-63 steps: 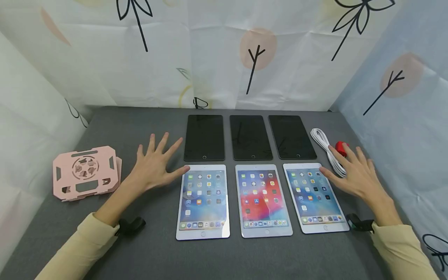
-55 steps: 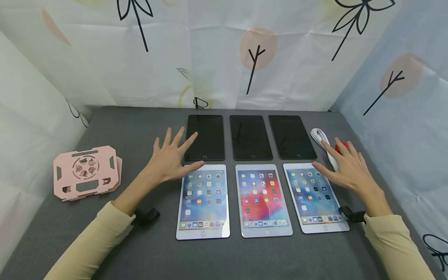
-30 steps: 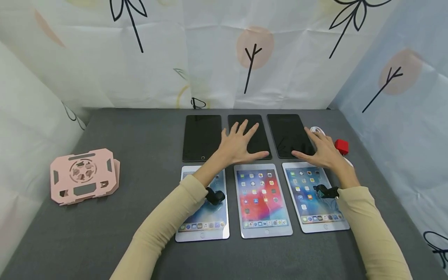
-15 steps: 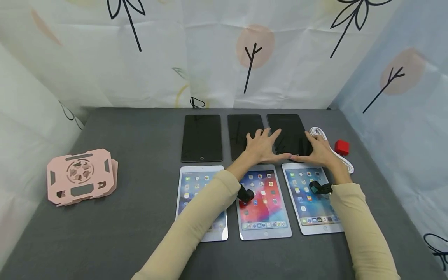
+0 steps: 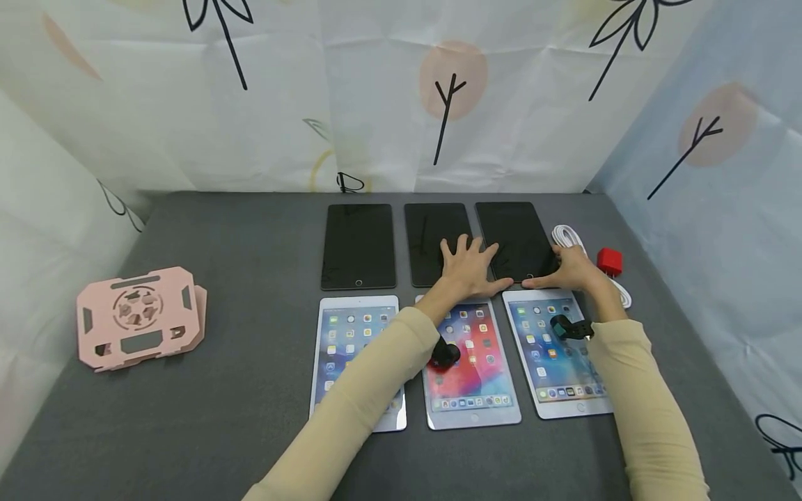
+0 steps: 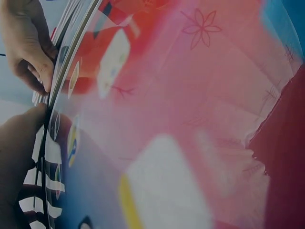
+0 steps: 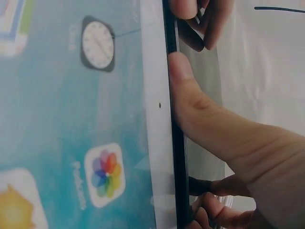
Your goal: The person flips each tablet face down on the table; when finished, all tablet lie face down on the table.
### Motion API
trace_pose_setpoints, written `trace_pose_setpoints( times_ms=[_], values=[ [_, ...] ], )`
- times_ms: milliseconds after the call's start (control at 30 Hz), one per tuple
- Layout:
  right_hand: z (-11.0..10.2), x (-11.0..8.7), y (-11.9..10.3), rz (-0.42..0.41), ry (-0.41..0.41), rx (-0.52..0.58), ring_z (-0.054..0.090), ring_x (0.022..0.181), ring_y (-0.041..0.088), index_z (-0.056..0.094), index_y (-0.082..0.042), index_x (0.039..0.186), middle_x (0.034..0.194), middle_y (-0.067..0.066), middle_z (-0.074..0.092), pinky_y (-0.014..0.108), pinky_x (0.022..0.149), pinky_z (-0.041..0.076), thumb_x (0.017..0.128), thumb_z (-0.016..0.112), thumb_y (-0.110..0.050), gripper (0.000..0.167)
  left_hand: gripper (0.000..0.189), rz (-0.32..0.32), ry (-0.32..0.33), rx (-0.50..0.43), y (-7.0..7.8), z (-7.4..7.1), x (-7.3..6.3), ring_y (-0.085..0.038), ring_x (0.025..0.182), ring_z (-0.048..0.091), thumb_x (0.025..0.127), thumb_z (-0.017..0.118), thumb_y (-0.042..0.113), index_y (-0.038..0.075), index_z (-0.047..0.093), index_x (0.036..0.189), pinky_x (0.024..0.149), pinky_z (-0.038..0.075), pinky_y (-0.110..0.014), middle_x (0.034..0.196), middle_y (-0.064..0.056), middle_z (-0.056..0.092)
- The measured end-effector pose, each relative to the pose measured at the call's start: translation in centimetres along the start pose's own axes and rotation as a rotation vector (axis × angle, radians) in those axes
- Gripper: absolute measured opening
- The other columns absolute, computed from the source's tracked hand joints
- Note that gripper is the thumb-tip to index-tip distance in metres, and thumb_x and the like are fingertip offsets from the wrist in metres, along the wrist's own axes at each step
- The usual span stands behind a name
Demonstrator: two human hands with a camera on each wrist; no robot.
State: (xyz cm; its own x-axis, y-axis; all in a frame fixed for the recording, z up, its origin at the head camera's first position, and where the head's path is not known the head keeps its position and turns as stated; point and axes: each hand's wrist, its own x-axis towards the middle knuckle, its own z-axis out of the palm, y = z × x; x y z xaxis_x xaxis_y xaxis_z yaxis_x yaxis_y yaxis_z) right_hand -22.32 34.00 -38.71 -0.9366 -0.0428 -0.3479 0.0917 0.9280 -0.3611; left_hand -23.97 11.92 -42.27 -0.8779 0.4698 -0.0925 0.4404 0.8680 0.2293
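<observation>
Tablet (image 5: 515, 240), black-screened: rightmost, back row. Left hand (image 5: 467, 270): splayed at its lower-left corner, no grasp seen; stray fingers might drag middle black tablet (image 5: 431, 233). Right hand (image 5: 573, 270): lower-right corner, grasp untellable; coiled white cable (image 5: 564, 236) could snag.

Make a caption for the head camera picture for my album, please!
Left hand and right hand at a dark tablet, behind three lit tablets, pink panels at left.
</observation>
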Motion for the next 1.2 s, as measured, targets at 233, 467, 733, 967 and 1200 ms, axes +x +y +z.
trace_pose_setpoints(
  times_ms=[233,467,733,967,1200],
  values=[
    [0.0,-0.3,0.2,0.045,-0.034,0.148,0.03,0.144,0.059,0.011,0.017,0.156,0.155,0.046,0.024,0.066,0.116,0.032,0.085,0.084,-0.036,0.114,0.08,0.002,-0.005,-0.008,0.3,0.4,0.2,-0.032,0.157,0.021,0.094,0.05,0.074,0.032,0.033,0.161,0.124,0.017,-0.067,0.168,0.0,0.031],
    [0.0,-0.9,0.3,0.094,0.007,0.307,0.031,0.142,0.056,0.009,0.011,0.159,0.159,0.042,0.022,0.066,0.117,0.032,0.084,0.085,-0.031,0.115,0.081,0.015,0.034,-0.019,0.4,0.4,0.1,-0.03,0.156,0.025,0.093,0.054,0.073,0.03,0.037,0.159,0.122,0.021,-0.065,0.166,-0.001,0.036],
    [-0.2,-1.9,0.9,-0.011,0.138,0.46,0.041,0.125,0.048,0.004,-0.002,0.162,0.154,0.036,0.025,0.064,0.107,0.043,0.084,0.085,-0.028,0.116,0.082,0.028,0.034,-0.03,0.8,0.1,0.1,-0.027,0.154,0.028,0.094,0.054,0.071,0.027,0.036,0.16,0.121,0.025,-0.061,0.164,-0.001,0.039],
    [-0.8,-2.3,0.9,-0.087,0.191,0.432,0.031,0.138,0.053,0.003,-0.006,0.164,0.16,0.035,0.018,0.071,0.108,0.037,0.083,0.086,-0.024,0.117,0.078,0.044,0.057,-0.021,1.7,0.2,0.3,-0.024,0.153,0.031,0.097,0.049,0.069,0.028,0.032,0.161,0.121,0.027,-0.056,0.164,-0.002,0.04],
    [-1.7,-3.4,0.0,-0.193,0.268,0.425,0.052,0.111,0.031,0.01,-0.01,0.163,0.142,0.027,0.039,0.017,0.076,0.048,0.081,0.086,-0.009,0.112,0.075,0.071,0.083,-0.076,3.0,0.6,0.4,-0.022,0.151,0.037,0.1,0.05,0.064,0.028,0.03,0.162,0.119,0.031,-0.052,0.163,-0.002,0.042]
  ],
)
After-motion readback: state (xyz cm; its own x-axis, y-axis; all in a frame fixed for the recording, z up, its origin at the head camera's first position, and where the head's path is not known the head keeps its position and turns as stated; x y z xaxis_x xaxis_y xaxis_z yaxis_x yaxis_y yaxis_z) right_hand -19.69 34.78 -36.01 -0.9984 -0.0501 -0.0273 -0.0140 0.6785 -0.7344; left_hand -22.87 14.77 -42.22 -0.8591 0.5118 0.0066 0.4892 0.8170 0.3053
